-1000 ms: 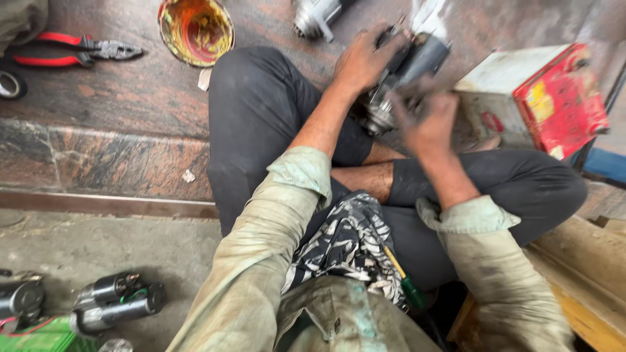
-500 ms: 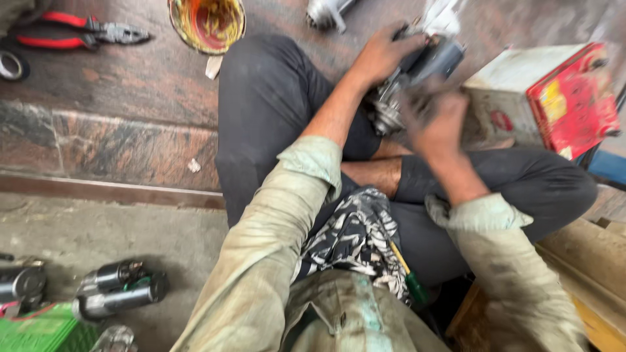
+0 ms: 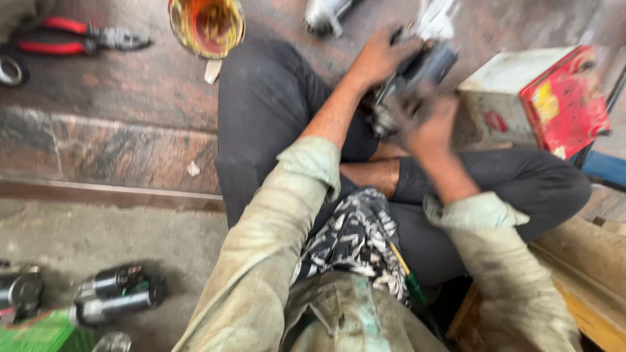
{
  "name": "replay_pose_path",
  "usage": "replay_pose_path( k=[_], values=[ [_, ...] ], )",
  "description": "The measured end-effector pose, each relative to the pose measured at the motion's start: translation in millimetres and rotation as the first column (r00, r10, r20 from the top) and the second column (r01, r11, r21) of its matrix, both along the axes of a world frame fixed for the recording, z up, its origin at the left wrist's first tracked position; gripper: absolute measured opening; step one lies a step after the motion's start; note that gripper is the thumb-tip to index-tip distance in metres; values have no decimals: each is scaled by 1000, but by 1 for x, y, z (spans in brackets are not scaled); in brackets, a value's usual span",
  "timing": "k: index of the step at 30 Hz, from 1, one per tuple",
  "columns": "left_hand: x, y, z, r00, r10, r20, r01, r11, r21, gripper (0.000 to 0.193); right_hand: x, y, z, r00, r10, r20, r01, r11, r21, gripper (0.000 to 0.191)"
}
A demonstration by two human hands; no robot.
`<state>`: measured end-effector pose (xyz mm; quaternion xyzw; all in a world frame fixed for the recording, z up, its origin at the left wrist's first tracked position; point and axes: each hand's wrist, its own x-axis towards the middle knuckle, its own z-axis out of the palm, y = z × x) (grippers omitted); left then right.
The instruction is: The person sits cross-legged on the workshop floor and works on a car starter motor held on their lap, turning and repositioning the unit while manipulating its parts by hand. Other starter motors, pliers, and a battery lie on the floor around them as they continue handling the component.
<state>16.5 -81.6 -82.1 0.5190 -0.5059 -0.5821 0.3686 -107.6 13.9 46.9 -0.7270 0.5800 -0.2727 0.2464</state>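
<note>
I sit cross-legged in dark trousers and look down at my lap. My left hand [image 3: 378,58] grips the top of a dark metal motor part [image 3: 424,68] resting on my knee. My right hand [image 3: 427,124] is closed on the lower end of the same part and is blurred by motion. A patterned black-and-white cloth [image 3: 355,241] lies in my lap, and a green-handled tool [image 3: 409,280] sticks out beside it.
Red-handled pliers [image 3: 72,36] and an orange-stained round tin [image 3: 205,26] lie on the stone floor at the top left. A red and white box [image 3: 541,98] stands at the right. Cylindrical metal motors [image 3: 117,296] lie at the bottom left by a green crate [image 3: 39,332].
The view has shifted slightly, so things sit a little further right and higher. Both hands stay on the motor part, the right one moving on it.
</note>
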Motion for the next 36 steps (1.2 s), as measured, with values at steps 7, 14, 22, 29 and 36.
replay_pose_path(
  k=[7, 14, 22, 29, 36],
  values=[
    [-1, 1, 1, 1000, 7, -20, -7, 1000, -9, 81, 0, 4, -7, 1000, -30, 7, 30, 999, 35, 25],
    [2, 2, -1, 999, -6, 43, 6, 1000, -12, 79, -5, 2, -18, 997, -74, -14, 74, 997, 5, 27],
    [1, 1, -1, 999, -10, 41, 11, 1000, -21, 80, 6, 5, -11, 955, -103, -278, -24, 907, -420, 36],
    [4, -1, -1, 997, -52, -57, 56, 996, 70, 72, -1, 6, -18, 997, -47, -57, 43, 997, -62, 26],
    [5, 0, 2, 994, -16, -110, 17, 1000, 5, 57, 0, 6, -25, 995, 9, -95, -28, 979, -200, 28]
  ],
)
